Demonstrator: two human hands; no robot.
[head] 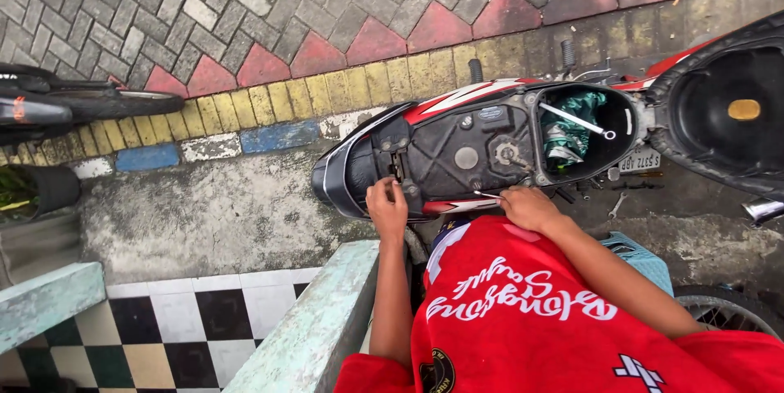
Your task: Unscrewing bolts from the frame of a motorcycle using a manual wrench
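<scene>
— Under the fingers of the left hand, what do you see?

— A black plastic tray of a motorcycle, with the seat lifted up at the far right. The left fingers are curled and narrow, and they press on a small metal latch part at the rear end of the tray. If they pinch something, I cannot tell; the fingertips are hidden by the hand.

— And the right hand?

— It rests on the near edge of the tray, fingers closed around a thin silver tool. The tip of the tool points away from the fingers toward the left hand, along the red side panel.

— What is beyond the right fingers?

— An open round compartment with a green cloth inside and a thin metal rod across it. To the right of the fingers, on the concrete ground, lie small tools. Near the left fingers, closer to the person, a pale green low wall stands beside a checkered tile floor.
</scene>
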